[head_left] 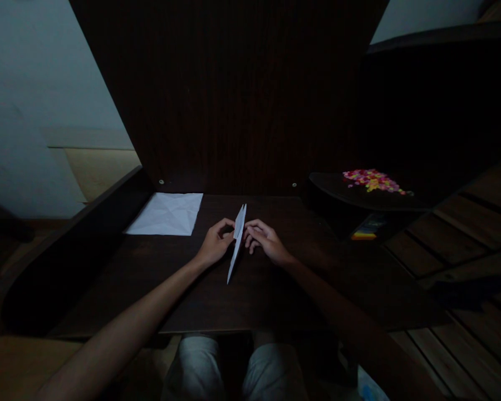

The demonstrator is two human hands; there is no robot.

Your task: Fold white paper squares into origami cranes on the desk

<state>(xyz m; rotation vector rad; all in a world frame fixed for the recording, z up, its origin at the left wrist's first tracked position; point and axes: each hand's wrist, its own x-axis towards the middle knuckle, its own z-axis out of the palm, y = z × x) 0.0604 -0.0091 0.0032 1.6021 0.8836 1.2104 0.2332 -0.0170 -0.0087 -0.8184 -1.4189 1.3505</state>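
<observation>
A folded piece of white paper (237,245) stands nearly on edge above the dark desk, seen almost side-on, with two points at its upper end. My left hand (217,240) pinches its left face between thumb and fingers. On the other side, my right hand (264,239) has its curled fingertips against or very close to the right face; the exact contact is hard to see. Behind my left hand, a creased white sheet of paper (169,214) lies flat on the desk.
A low dark side panel (67,245) borders the desk on the left, and a tall dark back panel (234,100) rises behind. At right, a raised corner shelf (329,186) bears a pile of small pink, red and yellow pieces (376,181). Light is dim.
</observation>
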